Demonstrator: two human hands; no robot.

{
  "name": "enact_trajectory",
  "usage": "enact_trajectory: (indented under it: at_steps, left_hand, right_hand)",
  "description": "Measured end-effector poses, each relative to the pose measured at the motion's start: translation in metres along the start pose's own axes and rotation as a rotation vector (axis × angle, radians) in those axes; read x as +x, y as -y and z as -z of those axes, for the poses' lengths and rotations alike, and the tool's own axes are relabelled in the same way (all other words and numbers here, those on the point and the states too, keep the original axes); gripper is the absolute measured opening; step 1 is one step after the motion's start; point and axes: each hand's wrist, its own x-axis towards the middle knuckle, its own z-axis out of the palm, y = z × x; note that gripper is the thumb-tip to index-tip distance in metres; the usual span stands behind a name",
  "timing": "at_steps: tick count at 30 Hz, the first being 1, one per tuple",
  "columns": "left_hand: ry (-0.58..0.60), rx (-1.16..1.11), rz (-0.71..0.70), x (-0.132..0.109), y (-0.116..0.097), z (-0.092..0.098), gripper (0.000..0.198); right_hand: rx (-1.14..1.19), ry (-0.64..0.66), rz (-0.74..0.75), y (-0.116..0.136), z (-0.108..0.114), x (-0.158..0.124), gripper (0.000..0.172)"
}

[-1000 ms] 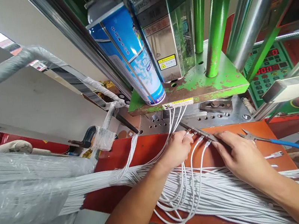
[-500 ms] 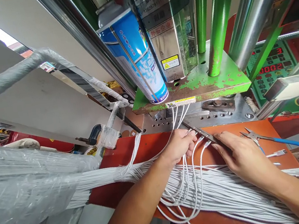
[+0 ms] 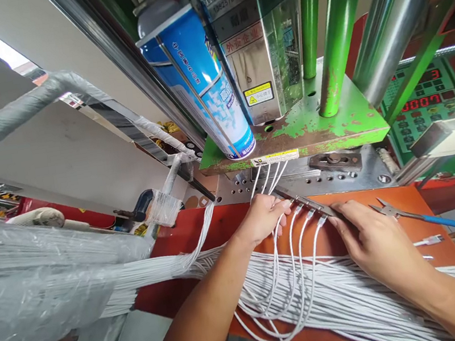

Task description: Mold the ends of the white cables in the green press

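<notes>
White cables [image 3: 316,294] fan out, connector ends lined along a metal strip [image 3: 308,204] — left hand [image 3: 263,219], right hand [image 3: 372,242] — fingers clamped on the strip's two ends.

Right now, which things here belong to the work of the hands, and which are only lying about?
Part of the work: left hand, right hand, white cables, metal strip.
Only nearby: blue-handled pliers, spray can.

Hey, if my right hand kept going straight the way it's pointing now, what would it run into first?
Your right hand points up and left, so it would probably meet the slim metal bar lying across the white cables first. Its fingertips seem at or on that bar, though depth is hard to judge.
</notes>
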Motion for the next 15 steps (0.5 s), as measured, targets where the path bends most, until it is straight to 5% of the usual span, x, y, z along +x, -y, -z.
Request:
enact_trajectory:
  at_steps: [15]
  left_hand:
    - [-0.236, 0.148, 0.009, 0.01, 0.005, -0.02, 0.044]
  right_hand:
    - [0.142, 0.158, 0.153, -0.01, 0.003, 0.007, 0.029]
